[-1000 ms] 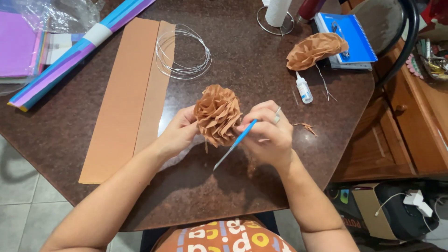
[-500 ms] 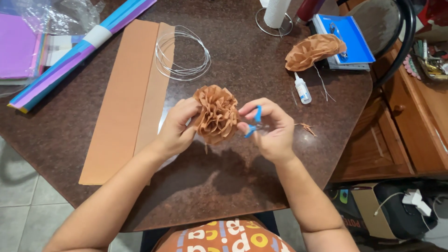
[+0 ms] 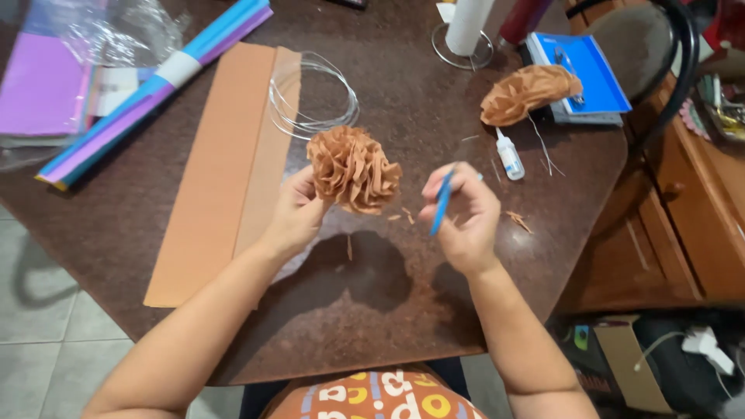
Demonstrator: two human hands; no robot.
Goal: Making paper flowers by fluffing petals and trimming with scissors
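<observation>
Between the fingertips of the left hand (image 3: 299, 213), a ruffled brown paper flower (image 3: 354, 169) is pinched from beneath and held above the dark table (image 3: 403, 310), its face tipped up toward the camera, seemingly for checking. Just beside it, the right hand (image 3: 464, 217) curls closed around a slim blue tool (image 3: 442, 203), whose long axis runs steeply up and slightly right, clear of the petals.

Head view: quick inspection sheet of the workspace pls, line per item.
Surface: dark brown table, small paper scraps lying by the right hand.
Job's things: ruffled brown paper flower held above the table; blue-handled tool.
Clutter: long tan paper sheet, wire coil, rolled coloured paper, second paper flower on a blue book, small glue bottle.
Hands: left hand grips the flower from below; right hand holds the tool, apart from the flower.
Cables: white cord on the floor, right.
Surroundings: wooden cabinet, tiled floor.
</observation>
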